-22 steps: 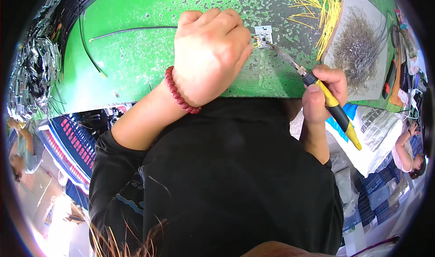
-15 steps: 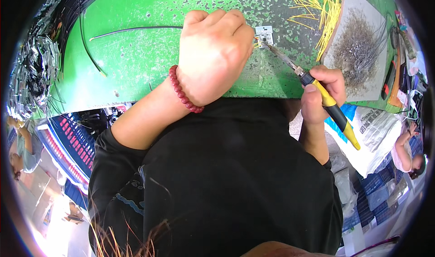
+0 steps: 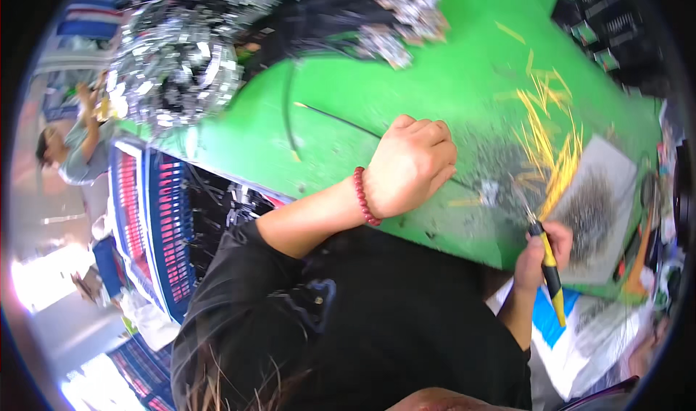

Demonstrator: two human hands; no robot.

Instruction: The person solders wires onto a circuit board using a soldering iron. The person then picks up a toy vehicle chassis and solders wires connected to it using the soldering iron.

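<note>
"What am I seeing of the wearer from over here?"

"On my feed, a plain black top fills six o'clock. Its left sleeve ends near the elbow, at eight; I find the right sleeve's edge between four and five."

"I've got a decoration on the cloth too, towards half past six."

"Yes, a blue-grey outlined motif, too blurred for me to read its shape. Both the left hand and right hand are bare."

"And jewellery?"

"A dark red bracelet of round beads circles the left wrist, mid-dial. I see loose hair strands at seven."
</note>
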